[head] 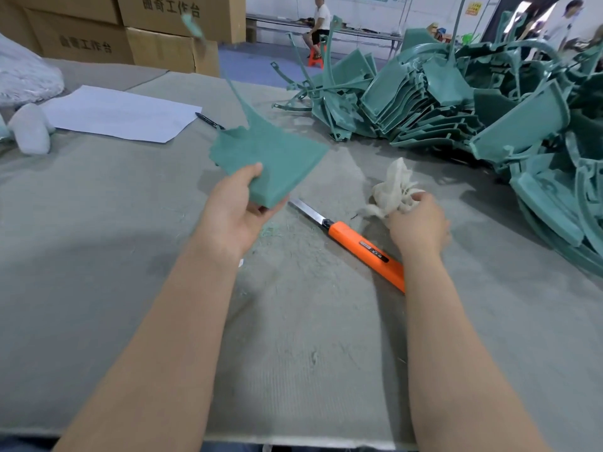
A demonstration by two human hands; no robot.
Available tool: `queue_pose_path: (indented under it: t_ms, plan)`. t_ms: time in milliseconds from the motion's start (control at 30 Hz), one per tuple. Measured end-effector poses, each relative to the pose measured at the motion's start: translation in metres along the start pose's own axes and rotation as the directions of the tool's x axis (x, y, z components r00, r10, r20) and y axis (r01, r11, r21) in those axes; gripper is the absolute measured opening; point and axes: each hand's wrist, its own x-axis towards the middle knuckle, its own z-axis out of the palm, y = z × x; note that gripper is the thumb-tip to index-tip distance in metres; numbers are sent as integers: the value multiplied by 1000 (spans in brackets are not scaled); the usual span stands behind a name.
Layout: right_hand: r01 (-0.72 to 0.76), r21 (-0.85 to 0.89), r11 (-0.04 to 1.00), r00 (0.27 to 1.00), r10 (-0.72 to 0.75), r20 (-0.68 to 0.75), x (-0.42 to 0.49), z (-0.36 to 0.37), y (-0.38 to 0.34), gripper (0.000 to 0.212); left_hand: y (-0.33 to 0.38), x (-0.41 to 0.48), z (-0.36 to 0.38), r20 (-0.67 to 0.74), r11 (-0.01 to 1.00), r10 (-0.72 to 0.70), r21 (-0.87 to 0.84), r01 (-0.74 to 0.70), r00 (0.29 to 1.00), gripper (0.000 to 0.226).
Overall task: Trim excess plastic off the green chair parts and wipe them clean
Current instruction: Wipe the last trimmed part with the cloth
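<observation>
Green plastic, thin and stiff-looking, the chair part (270, 158) is held above the counter (98, 223) by the left hand (233, 216), thumb and fingers clamped on its near corner. It seems light; its ragged flash edge likely flexes, so the thick corner suits gripping. The right hand (419, 223) bunches a cloth (396, 187) beside the orange knife (359, 244).

Left hand (233, 216), right hand (419, 223) and forearms (169, 337) bare. Small white patch (240, 263) at wrist, just behind left grip. Dark blue fabric (228, 447) nearest the body, blurred.
</observation>
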Motion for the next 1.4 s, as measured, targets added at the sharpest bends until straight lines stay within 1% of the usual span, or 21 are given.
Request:
queue_pose_path:
  t_ms: [67, 100, 200, 267, 333, 367, 400, 467, 533, 600, 667, 733, 800, 867, 900, 967, 1033, 1100, 1167, 1267, 1400]
  plan:
    - [20, 240, 971, 990, 15, -141, 1, -4, -2, 28, -5, 1, 0, -21, 966, 109, 237, -101, 994, 18]
    - [44, 399, 916, 978, 42, -203, 1, -8, -5, 26, -7, 1, -1, -14, 925, 159, 353, -144, 987, 20]
    - [152, 729, 668, 941, 127, -313, -2, -28, -17, 17, -11, 2, -2, 44, 822, 204, 535, -196, 978, 19]
    - [184, 894, 409, 968, 82, -236, -10, -41, -25, 16, -13, 0, 0, 89, 783, 175, 591, -193, 981, 19]
    - [82, 995, 56, 989, -125, -74, -23, -47, -36, 18, -15, -2, 2, 143, 786, 114, 592, -178, 983, 18]
    - [20, 1000, -13, 974, -226, -22, -30, -47, -42, 18, -17, -4, 4, 175, 796, 82, 581, -170, 981, 18]
    - [2, 1000, 26, 958, -288, 6, -36, -45, -49, 19, -19, -5, 6, 209, 803, 56, 572, -168, 976, 16]
    - [82, 955, 286, 945, -326, 16, -46, -36, -59, 18, -20, -7, 10, 266, 809, 22, 561, -173, 964, 11]
    - [247, 806, 538, 917, -398, -15, -56, -23, -62, 21, -21, -7, 12, 281, 833, 0, 531, -155, 960, 12]
    - [437, 619, 653, 869, -484, -103, -63, -12, -61, 30, -21, -7, 12, 277, 862, 2, 487, -142, 961, 12]
    - [535, 524, 663, 835, -507, -213, -69, -8, -61, 37, -20, -7, 11, 284, 856, 25, 490, -168, 959, 11]
    - [510, 590, 626, 853, -458, -251, -70, -7, -62, 41, -21, -6, 10, 277, 839, 36, 514, -179, 960, 9]
    - [424, 710, 563, 887, -415, -202, -71, -7, -63, 47, -21, -4, 9, 240, 829, 35, 535, -162, 970, 10]
    - [362, 787, 499, 889, -439, -130, -71, -6, -63, 66, -21, -3, 9, 216, 818, 34, 555, -151, 976, 13]
    - [340, 795, 502, 885, -457, -91, -71, -5, -62, 77, -22, -3, 9, 222, 805, 38, 571, -162, 974, 14]
    - [329, 753, 570, 875, -483, -17, -68, -3, -61, 90, -23, -4, 9, 247, 780, 66, 592, -204, 967, 11]
    - [307, 706, 639, 876, -480, 53, -65, -1, -58, 81, -24, -4, 9, 246, 780, 97, 583, -227, 964, 14]
    - [275, 679, 680, 883, -458, 102, -62, 0, -56, 53, -24, -4, 9, 241, 790, 110, 567, -232, 964, 18]
    - [268, 670, 692, 893, -439, 97, -59, -1, -55, 34, -23, -4, 10, 222, 803, 110, 555, -219, 969, 14]
    - [260, 693, 673, 910, -411, 58, -56, -1, -55, 27, -19, -7, 10, 191, 828, 97, 529, -185, 977, 16]
    - [272, 708, 651, 916, -402, 17, -57, -2, -55, 22, -16, -10, 11, 240, 846, 75, 498, -189, 968, 21]
